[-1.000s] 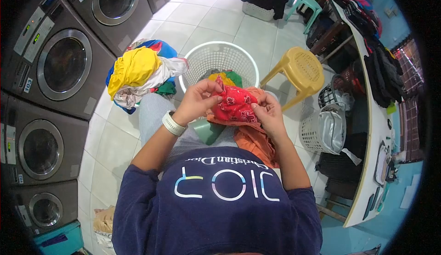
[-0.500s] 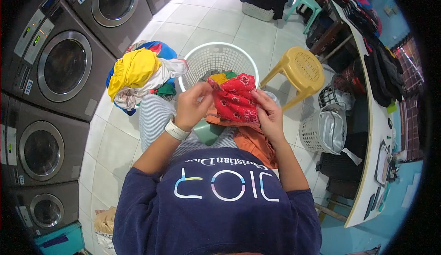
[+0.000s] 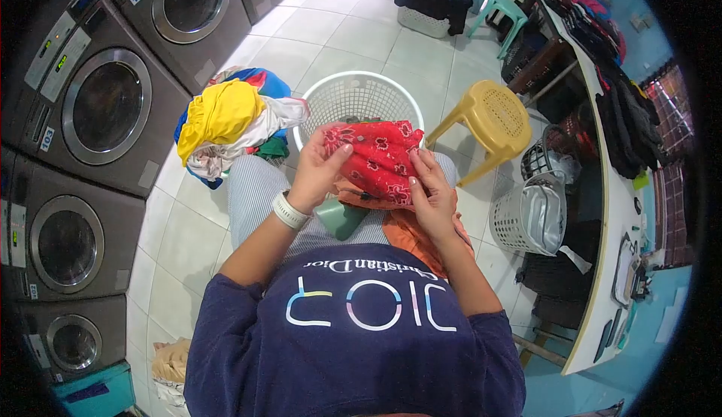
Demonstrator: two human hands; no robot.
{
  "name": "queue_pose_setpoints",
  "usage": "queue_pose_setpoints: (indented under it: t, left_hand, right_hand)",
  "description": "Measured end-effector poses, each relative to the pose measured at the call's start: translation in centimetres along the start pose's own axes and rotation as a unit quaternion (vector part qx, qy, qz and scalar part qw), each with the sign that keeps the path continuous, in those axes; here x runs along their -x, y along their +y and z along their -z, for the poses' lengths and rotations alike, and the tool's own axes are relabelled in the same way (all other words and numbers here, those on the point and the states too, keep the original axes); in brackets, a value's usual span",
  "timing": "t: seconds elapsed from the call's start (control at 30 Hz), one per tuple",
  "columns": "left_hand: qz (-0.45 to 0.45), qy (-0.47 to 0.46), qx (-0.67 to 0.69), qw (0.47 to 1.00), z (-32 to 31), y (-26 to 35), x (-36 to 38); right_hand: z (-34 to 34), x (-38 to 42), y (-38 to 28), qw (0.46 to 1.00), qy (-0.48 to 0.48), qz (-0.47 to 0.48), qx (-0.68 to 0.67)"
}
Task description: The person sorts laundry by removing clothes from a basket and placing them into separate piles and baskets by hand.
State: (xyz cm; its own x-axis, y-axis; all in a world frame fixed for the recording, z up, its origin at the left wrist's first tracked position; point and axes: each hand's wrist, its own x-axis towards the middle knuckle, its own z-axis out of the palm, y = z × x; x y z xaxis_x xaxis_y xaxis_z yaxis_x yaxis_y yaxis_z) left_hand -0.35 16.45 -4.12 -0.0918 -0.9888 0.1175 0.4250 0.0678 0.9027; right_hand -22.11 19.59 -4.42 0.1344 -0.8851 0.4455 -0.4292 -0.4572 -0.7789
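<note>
A red bandana-print cloth (image 3: 380,157) is stretched between my two hands above my lap. My left hand (image 3: 320,169) pinches its left edge, thumb on top. My right hand (image 3: 435,191) grips its right side, with thumb and fingers over the fabric. Orange fabric (image 3: 414,233) lies across my lap beneath the cloth. A green item (image 3: 338,219), only partly visible, sits between my legs. Just beyond my hands stands a white laundry basket (image 3: 361,78), its contents mostly hidden by the red cloth.
Piled clothes with a yellow piece (image 3: 226,109) on top lie left of the basket. A yellow stool (image 3: 492,120) stands to the right, near another white basket (image 3: 526,214). Front-loading machines (image 3: 105,109) line the left; a long table (image 3: 594,297) runs along the right.
My left hand has taken hold of the red cloth's left edge, and the cloth is now spread wider. It covers the yellow and green fabric that showed in the basket.
</note>
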Motion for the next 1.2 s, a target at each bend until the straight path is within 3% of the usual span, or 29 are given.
queue_pose_setpoints:
  t: [0.13, 0.47, 0.53, 0.6, 0.67, 0.7, 0.77, 0.8, 0.83, 0.9, 0.93, 0.97, 1.03, 1.1, 1.17, 1.2]
  left_hand:
    - [-0.022, -0.006, -0.028, 0.999, -0.1, 0.5, -0.1]
    - [0.056, -0.027, -0.037, 0.997, 1.4, 0.0, -0.2]
    - [0.098, -0.048, -0.067, 0.992, 1.6, 0.0, -0.2]
    - [0.106, -0.057, -0.084, 0.989, 1.6, 0.1, -0.2]
    - [0.115, -0.063, -0.120, 0.984, 2.2, -0.2, 0.0]
    - [0.122, -0.067, -0.119, 0.983, 2.5, -0.4, 0.0]
    - [0.135, -0.072, -0.148, 0.977, 2.8, -0.8, 0.0]
    - [0.134, -0.084, -0.187, 0.970, 3.1, -1.4, -0.1]
    - [0.134, -0.087, -0.183, 0.970, 3.4, -2.0, -0.1]
    - [0.124, -0.190, -0.318, 0.921, 4.2, -3.2, 0.0]
    - [0.172, -0.239, -0.382, 0.876, 4.7, -3.6, -0.2]
    - [0.172, -0.242, -0.381, 0.876, 4.5, -3.9, -0.1]
    - [-0.038, -0.287, -0.599, 0.746, 4.0, -4.6, 1.1]
    - [-0.030, -0.290, -0.590, 0.753, 4.9, -8.1, 1.4]
    - [-0.105, -0.278, -0.608, 0.736, 4.9, -10.4, 1.4]
    - [-0.085, -0.262, -0.597, 0.754, 4.5, -10.8, 1.6]
  right_hand:
    - [-0.1, 0.1, 0.1, 0.999, 0.004, -0.032, -0.040]
    - [1.6, -0.6, 0.1, 0.999, -0.018, -0.022, -0.036]
    - [5.0, -1.5, 0.7, 0.995, -0.019, -0.037, -0.089]
    - [9.8, -2.4, 0.8, 0.968, 0.055, -0.113, -0.219]
    - [15.2, -2.0, 1.7, 0.872, 0.080, -0.147, -0.459]
    - [17.5, -1.1, 4.5, 0.845, 0.065, -0.100, -0.522]
    - [19.7, 0.6, 10.4, 0.862, 0.118, -0.227, -0.438]
    - [20.7, 2.5, 12.9, 0.940, 0.021, -0.317, -0.121]
    - [21.2, 4.2, 15.3, 0.901, -0.082, -0.369, 0.211]
    - [20.4, 8.8, 18.9, 0.786, -0.157, -0.285, 0.527]
    - [20.3, 10.5, 20.0, 0.829, -0.160, -0.329, 0.423]
    - [19.6, 10.8, 18.7, 0.861, -0.161, -0.368, 0.311]
    - [19.3, 11.5, 17.3, 0.875, -0.111, -0.396, 0.253]
    - [19.9, 10.9, 18.1, 0.867, -0.150, -0.419, 0.226]
    - [20.6, 8.4, 17.5, 0.872, -0.138, -0.431, 0.187]
    - [20.7, 6.6, 16.8, 0.876, -0.134, -0.439, 0.146]
